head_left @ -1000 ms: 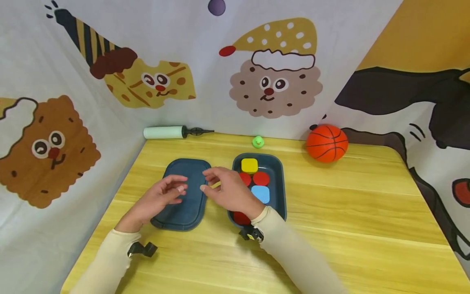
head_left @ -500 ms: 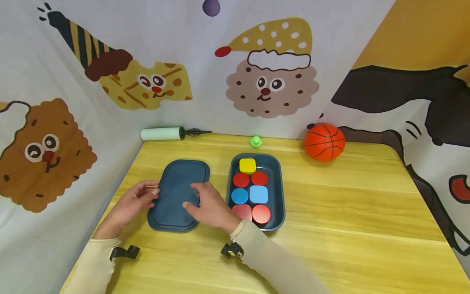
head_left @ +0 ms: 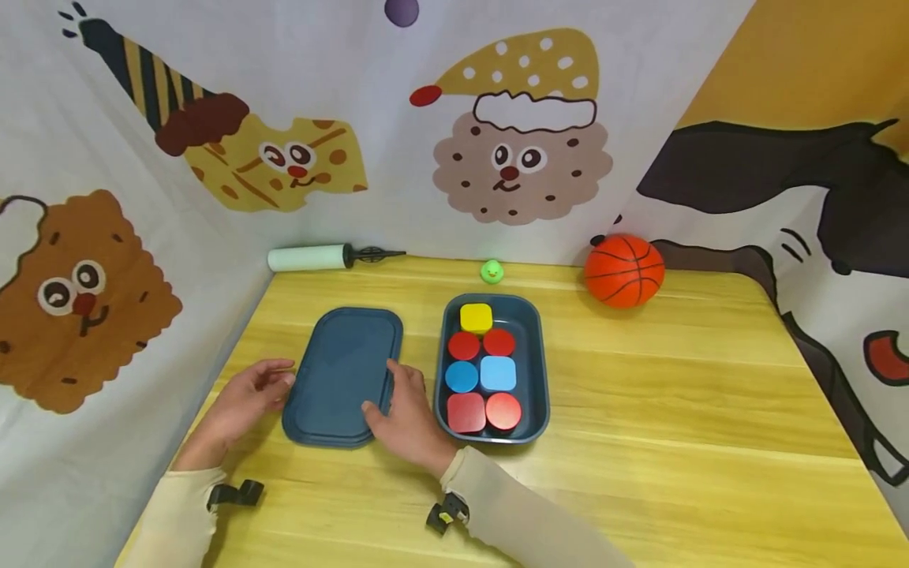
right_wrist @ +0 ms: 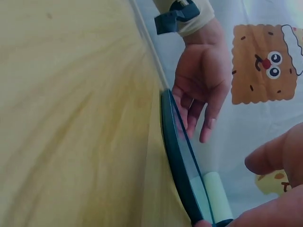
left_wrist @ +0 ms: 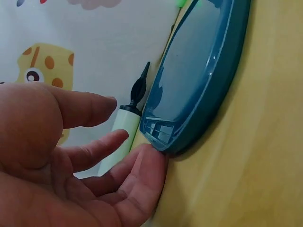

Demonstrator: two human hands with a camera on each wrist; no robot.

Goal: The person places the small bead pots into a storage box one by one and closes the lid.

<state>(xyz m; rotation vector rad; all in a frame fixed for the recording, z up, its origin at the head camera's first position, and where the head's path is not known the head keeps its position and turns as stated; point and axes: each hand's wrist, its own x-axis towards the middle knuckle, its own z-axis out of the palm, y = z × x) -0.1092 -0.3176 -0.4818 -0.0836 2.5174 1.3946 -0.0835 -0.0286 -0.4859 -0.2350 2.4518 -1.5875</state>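
Note:
A dark blue rectangular lid (head_left: 344,371) with rounded corners lies flat on the table. My left hand (head_left: 245,406) is at its left edge; in the left wrist view a fingertip (left_wrist: 154,158) touches the lid's rim, and the thumb stands apart. At the right edge is my right hand (head_left: 408,422), its thumb and index finger spread and a fingertip against the rim in the right wrist view. Right of that hand stands a dark blue box (head_left: 534,379) holding several caps or blocks, among them a yellow square (head_left: 476,318), a blue round (head_left: 461,377) and a light blue square (head_left: 498,373).
Along the back lie a pale green hand pump (head_left: 308,258) with a black nozzle, a small green duck (head_left: 491,271) and an orange toy basketball (head_left: 624,270). A printed cloth (head_left: 398,158) hangs behind the wooden table (head_left: 675,410).
Both hands have come down from above the lid, the left moving out to its left edge and the right to its right edge. The box's contents are uncovered now.

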